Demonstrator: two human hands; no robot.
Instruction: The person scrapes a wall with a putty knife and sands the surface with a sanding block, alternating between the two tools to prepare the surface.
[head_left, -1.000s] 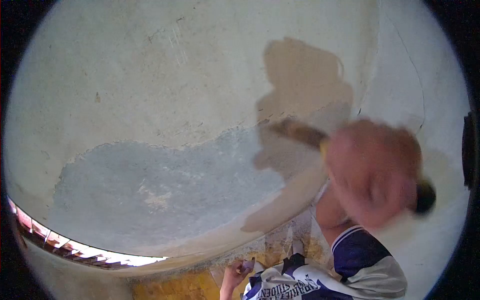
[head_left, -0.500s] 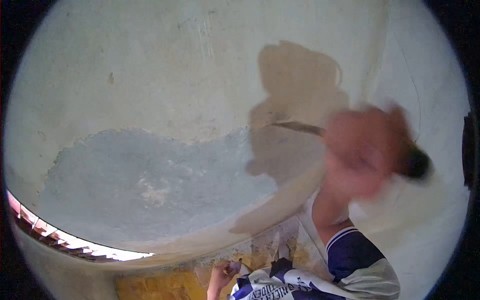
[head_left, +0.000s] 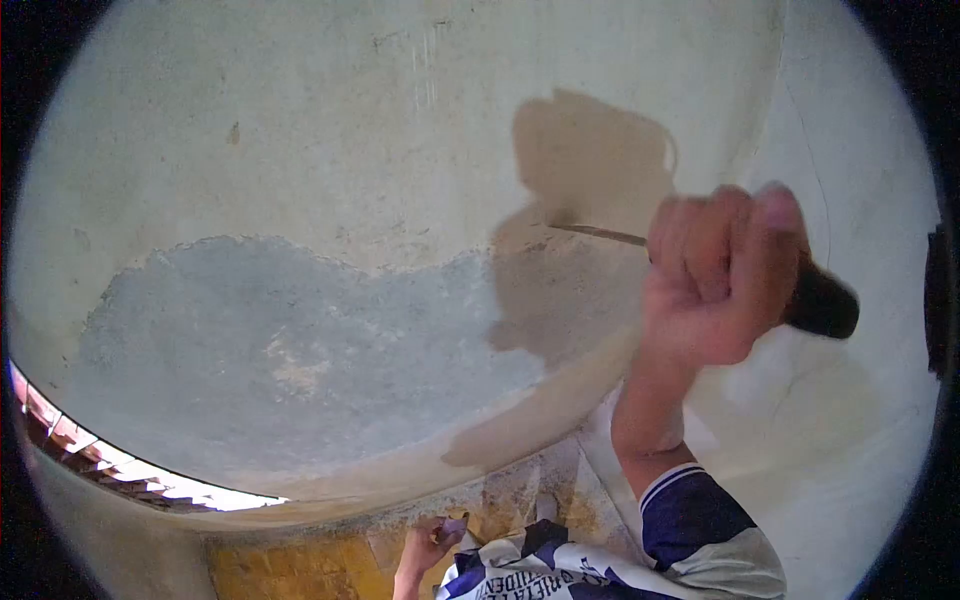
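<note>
My right hand (head_left: 715,275) is raised at the right, its fingers wrapped round a scraper (head_left: 828,305). The tool's black handle sticks out on the right of the fist, and its thin blade, seen nearly edge-on, points left. The blade tip is at the wall (head_left: 300,130), by the ragged upper edge of a grey patch (head_left: 400,340) where the pale coating is gone. Low in the view, near my shirt, my left hand (head_left: 425,545) is closed with its fingers curled round a small greyish-purple thing that I cannot make out.
A shadow of my head and arm falls on the wall round the blade. On the right another pale wall (head_left: 850,430) meets it at a corner. The floor (head_left: 290,570) has yellow-brown patches. At lower left is a bright slatted opening (head_left: 150,483).
My right hand has shifted slightly up with the scraper and its blade tip is a little higher on the wall. The left hand has moved slightly left in the view.
</note>
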